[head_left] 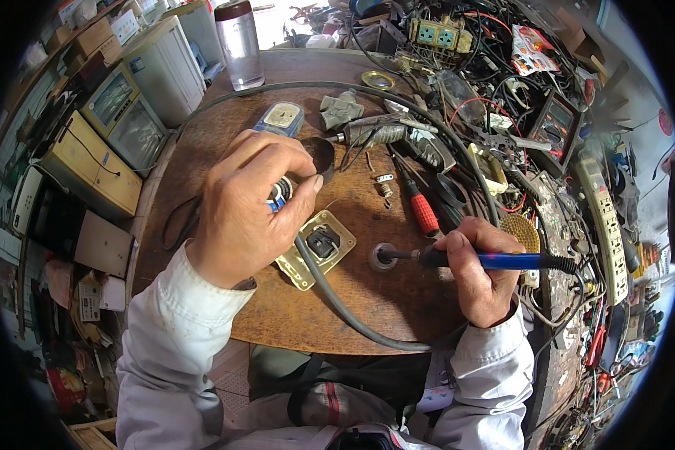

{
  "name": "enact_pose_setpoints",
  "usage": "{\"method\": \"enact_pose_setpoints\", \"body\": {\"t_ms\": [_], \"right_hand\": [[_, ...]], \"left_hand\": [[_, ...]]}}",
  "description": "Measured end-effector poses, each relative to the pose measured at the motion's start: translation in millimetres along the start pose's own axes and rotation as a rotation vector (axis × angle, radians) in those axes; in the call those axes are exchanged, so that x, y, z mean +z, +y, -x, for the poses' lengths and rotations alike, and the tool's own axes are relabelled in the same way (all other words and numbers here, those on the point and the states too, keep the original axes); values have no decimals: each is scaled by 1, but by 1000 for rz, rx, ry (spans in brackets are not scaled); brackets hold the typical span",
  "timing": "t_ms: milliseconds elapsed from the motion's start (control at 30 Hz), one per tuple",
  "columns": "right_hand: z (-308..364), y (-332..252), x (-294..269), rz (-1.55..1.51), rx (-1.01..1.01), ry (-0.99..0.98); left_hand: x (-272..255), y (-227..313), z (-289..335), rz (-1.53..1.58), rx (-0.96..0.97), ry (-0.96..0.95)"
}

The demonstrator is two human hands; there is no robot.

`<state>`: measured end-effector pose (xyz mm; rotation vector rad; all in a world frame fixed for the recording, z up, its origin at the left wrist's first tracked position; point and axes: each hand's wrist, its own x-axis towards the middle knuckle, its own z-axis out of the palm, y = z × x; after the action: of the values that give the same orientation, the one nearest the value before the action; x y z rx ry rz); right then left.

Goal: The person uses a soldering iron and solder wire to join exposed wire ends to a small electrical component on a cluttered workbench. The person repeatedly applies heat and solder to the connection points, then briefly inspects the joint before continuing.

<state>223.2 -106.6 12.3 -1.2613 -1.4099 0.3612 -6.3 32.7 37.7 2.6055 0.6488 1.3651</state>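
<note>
My right hand is wrapped round the blue handle of a soldering iron. The iron points left, its tip end at a small round pot on the table. My left hand is curled round a small blue-and-white solder spool, mostly hidden by the fingers. Below that hand lies a square, beige-gold housing with a black part in its middle. A thick dark cable passes beside the housing and loops round the table.
Past my left hand are a blue box-shaped tool, a dark ring and a grey power tool. A red-handled screwdriver lies ahead of my right hand. Tangled wires, a multimeter and a power strip crowd the right side.
</note>
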Motion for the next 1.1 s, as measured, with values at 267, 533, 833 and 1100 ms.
{"method": "enact_pose_setpoints", "body": {"t_ms": [267,533,833,1100], "right_hand": [[0,-3,1,14,50,-7],[1,-3,-2,17,13,22],[1,-3,1,-10,40,41],[1,1,0,20,7,27]], "left_hand": [[-1,-1,0,-6,-5,4],[-3,-1,0,-22,-10,3],[-1,0,0,-7,-1,7],[-1,1,0,-16,7,-1]]}}
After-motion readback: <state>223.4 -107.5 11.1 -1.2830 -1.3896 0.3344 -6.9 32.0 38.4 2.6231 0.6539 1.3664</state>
